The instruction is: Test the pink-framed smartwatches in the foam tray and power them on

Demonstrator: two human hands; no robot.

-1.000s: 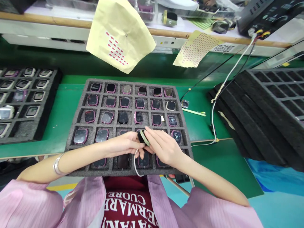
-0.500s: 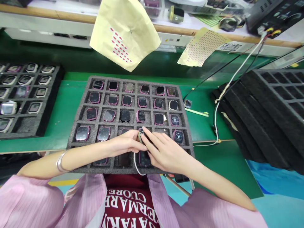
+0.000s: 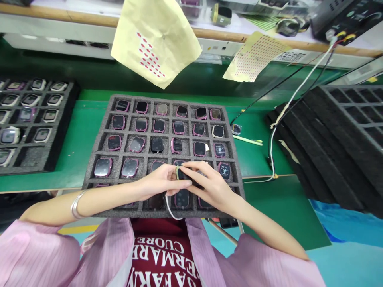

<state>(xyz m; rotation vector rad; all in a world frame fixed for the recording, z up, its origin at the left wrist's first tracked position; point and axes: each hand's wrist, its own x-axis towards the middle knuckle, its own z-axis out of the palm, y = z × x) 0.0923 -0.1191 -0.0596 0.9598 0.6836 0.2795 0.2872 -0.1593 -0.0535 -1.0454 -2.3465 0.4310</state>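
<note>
Over the front part of a grey foam tray (image 3: 98, 159), both my hands are closed on a smartwatch (image 3: 183, 173) with a dark screen and a pale green edge. My left hand (image 3: 164, 181) grips its left side, thumb stretched along the bottom. The fingers of my right hand (image 3: 211, 185) press on its top and right side. A white cable (image 3: 169, 208) hangs in a loop from beneath my left hand; where it ends is hidden. Purple-rimmed watch bodies lie in the compartments around, such as one watch (image 3: 130, 167) left of my hands.
Another foam tray (image 3: 56, 149) of watches stands at left. Stacked black foam trays (image 3: 323, 143) rise at right, with a white wire (image 3: 272, 147) running down before them. A pale green stick (image 3: 247, 140) lies beside my tray. Yellow sticker sheets (image 3: 158, 40) hang from the shelf.
My right hand has shifted slightly right and its fingers have spread further round the watch, so more of the dark screen shows. My left hand keeps its hold.
</note>
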